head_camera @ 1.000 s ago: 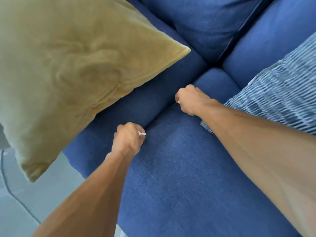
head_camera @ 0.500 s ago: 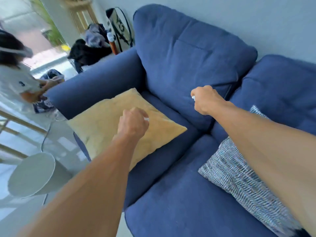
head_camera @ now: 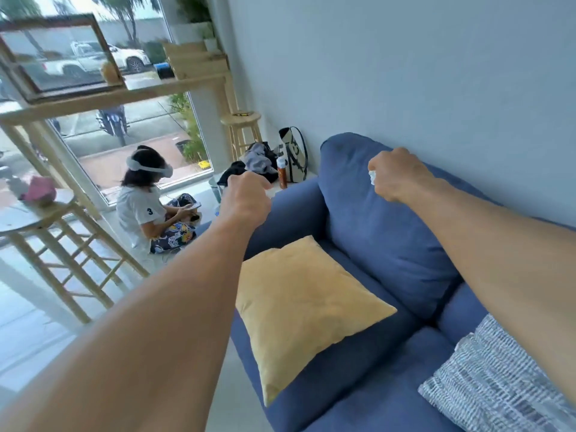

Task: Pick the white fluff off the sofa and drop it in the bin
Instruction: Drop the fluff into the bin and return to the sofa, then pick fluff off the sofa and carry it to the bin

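Fluff (head_camera: 372, 177) inside curled grip of right hand (head_camera: 397, 177)

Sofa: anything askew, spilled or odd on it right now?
The yellow cushion lies flat and skewed on the sofa seat, one corner at the front edge, not propped against the back. No spill or damage shows. The right hand grips white fluff.

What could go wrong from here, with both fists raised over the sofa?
1. The fluff sticks out of the right hand above the sofa; a slack grip could drop it back there.
2. No bin is in view, so the carry starts blind.
3. A person sits on the floor past the left hand; a turn that way might crowd them.
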Action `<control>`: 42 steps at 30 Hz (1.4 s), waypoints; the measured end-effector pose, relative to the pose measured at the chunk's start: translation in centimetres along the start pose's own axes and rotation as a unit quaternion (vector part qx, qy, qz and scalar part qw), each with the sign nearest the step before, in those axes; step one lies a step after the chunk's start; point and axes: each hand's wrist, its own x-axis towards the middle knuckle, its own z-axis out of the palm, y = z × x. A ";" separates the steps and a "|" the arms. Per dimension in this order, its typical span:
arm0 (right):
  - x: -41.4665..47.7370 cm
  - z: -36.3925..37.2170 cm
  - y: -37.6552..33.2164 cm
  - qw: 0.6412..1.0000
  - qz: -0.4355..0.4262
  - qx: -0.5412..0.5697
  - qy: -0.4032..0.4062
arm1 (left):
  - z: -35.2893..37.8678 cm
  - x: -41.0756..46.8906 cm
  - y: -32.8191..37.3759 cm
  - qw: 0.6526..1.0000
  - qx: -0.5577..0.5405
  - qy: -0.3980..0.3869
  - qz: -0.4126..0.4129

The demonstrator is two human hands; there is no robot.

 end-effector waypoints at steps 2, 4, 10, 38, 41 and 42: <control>-0.5 -0.9 -4.2 1.000 -0.025 -0.018 0.003 | -3.4 -0.4 -2.5 1.000 -0.004 0.026 -0.010; -0.8 -1.8 -8.5 0.997 -0.063 -0.031 0.017 | -6.6 -0.6 -5.0 0.999 0.001 0.049 -0.016; -3.9 -3.9 -26.7 0.982 -0.185 0.023 0.041 | -19.1 -4.2 -16.4 0.989 0.040 0.118 -0.074; 7.1 2.9 -57.3 0.934 -0.346 0.093 0.019 | -27.6 6.0 -42.5 0.953 0.067 0.187 -0.229; 8.5 6.6 -59.0 0.937 -0.339 0.089 0.003 | -25.0 7.3 -46.2 0.952 0.067 0.173 -0.241; 8.8 8.1 -59.6 0.937 -0.339 0.087 -0.004 | -23.9 7.5 -47.5 0.953 0.069 0.168 -0.242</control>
